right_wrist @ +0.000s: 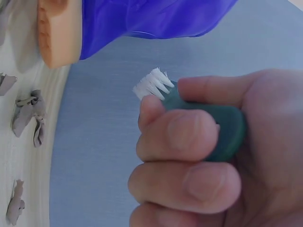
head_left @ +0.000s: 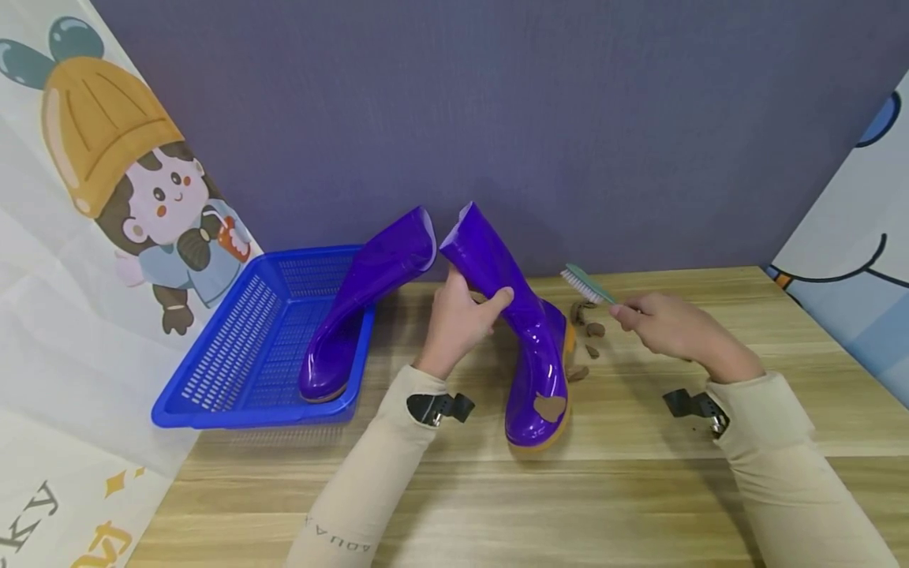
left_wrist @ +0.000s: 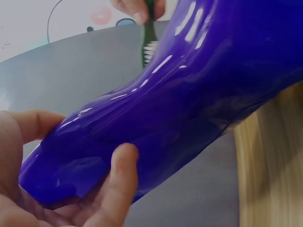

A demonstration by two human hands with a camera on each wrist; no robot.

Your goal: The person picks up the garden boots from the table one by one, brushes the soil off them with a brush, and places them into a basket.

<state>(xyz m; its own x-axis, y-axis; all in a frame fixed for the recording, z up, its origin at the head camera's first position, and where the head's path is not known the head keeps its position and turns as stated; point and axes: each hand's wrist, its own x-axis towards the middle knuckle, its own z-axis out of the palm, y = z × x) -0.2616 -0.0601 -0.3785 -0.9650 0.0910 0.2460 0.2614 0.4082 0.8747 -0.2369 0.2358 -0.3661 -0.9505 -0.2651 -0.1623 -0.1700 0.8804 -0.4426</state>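
Note:
A shiny purple rain boot (head_left: 537, 339) with an orange sole stands on the table, its shaft leaning left. My left hand (head_left: 463, 317) grips that shaft below the opening; the left wrist view shows thumb and fingers around the purple boot (left_wrist: 156, 109). On the toe sits a brown patch of mud (head_left: 550, 407). To the right, my right hand (head_left: 667, 325) holds a green scrub brush (head_left: 588, 284) with white bristles, apart from the boot. The right wrist view has the fingers wrapped about the brush's handle (right_wrist: 227, 127).
A second purple boot (head_left: 362, 300) leans in a blue plastic basket (head_left: 263, 422) at the left, its shaft over the rim. Several brown mud pieces (head_left: 595, 330) lie on the wooden table (head_left: 490, 505) right of the standing boot. A grey-blue panel (head_left: 497, 118) rises behind.

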